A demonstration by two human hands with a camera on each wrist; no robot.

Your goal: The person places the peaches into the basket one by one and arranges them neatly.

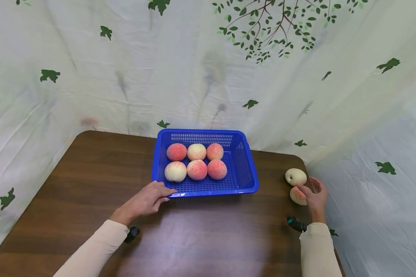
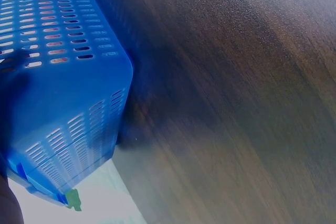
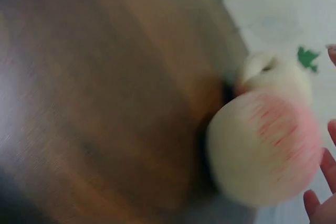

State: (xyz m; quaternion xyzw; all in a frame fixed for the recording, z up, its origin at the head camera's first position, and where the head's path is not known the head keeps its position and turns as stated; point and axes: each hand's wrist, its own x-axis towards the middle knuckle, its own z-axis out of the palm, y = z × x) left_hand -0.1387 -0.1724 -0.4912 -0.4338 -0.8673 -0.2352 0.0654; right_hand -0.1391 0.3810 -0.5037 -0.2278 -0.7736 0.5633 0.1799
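Observation:
My left hand (image 1: 148, 200) grips the near left corner of a blue plastic basket (image 1: 251, 175), fingers over its rim. Inside, two rows of several peaches fill the left and middle; one is a pale peach (image 1: 175, 171), another a red peach (image 1: 176, 152). Over at the table's right edge, my right hand (image 1: 317, 198) is beside two more peaches, its fingers spread and slightly bent. The nearer, pink-blushed peach (image 3: 265, 150) lies closest to the fingertips (image 3: 311, 201). Behind it sits a cream peach (image 1: 296, 177) with a dark stem hollow.
A brown wooden table (image 1: 208, 238) carries everything. White curtain (image 1: 180, 69) with printed leaves hangs behind it and along both sides. The basket stands near the table's back edge. Dark wrist straps show at both wrists.

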